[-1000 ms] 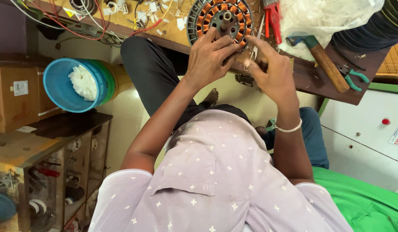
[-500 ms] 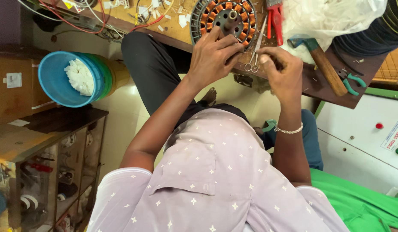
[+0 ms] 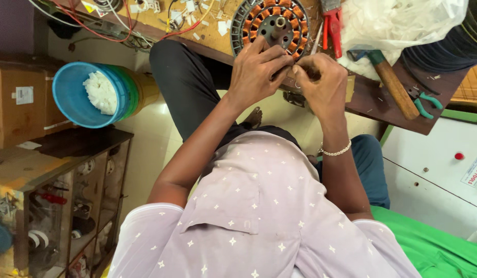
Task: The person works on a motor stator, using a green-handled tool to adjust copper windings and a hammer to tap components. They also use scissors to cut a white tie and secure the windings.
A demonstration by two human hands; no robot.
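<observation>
Fingers of the left hand (image 3: 256, 72) press together against the near rim of the wound stator (image 3: 272, 25), which lies flat at the near edge of the wooden surface (image 3: 218, 36); the right hand (image 3: 323, 82) pinches something small just beside that rim, too hidden to name; the copper coils look easy to nick, so a slipped grip could probably scrape their coating; the red-handled pliers (image 3: 332, 25) and the hammer (image 3: 393, 85) lie close on the right, and a stray elbow might knock them off the edge.

brown carton (image 3: 19, 105) with white label (image 3: 23, 95), far left
</observation>
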